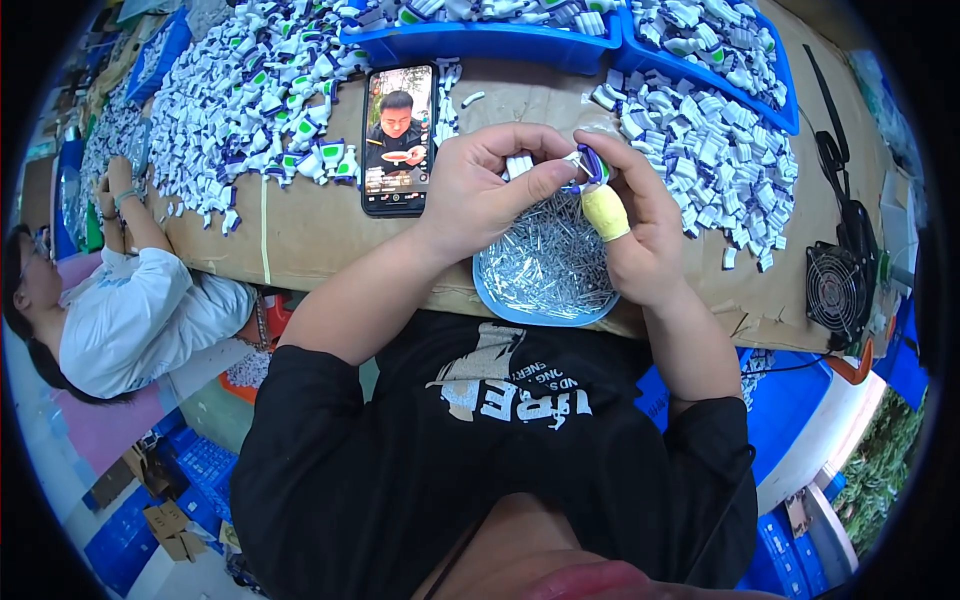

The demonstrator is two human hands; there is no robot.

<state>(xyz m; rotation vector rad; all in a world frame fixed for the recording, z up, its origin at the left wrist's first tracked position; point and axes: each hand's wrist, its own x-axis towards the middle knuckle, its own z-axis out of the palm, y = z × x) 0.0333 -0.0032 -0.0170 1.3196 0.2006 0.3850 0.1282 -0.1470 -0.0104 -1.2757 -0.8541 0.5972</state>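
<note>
My left hand [490,190] and my right hand [648,225] meet over the near middle of the table, fingers closed. Between their fingertips is a small plastic part [592,163] in white and purple with a bit of green; my right fingers grip its purple side. My left thumb and forefinger pinch at its left end, where the exact grip is hidden. Another small white piece [518,165] shows within my left fingers. A yellow wrap [605,212] covers my right thumb. Just below my hands sits a light blue bowl [545,319] full of thin metal pins [550,262].
A phone [398,140] lies left of my hands, its screen lit. White-and-purple parts [260,100] heap at left, white-and-purple pieces [710,150] at right. Blue bins [490,42] line the back. A black fan [838,285] stands at right. A co-worker [130,310] sits at far left.
</note>
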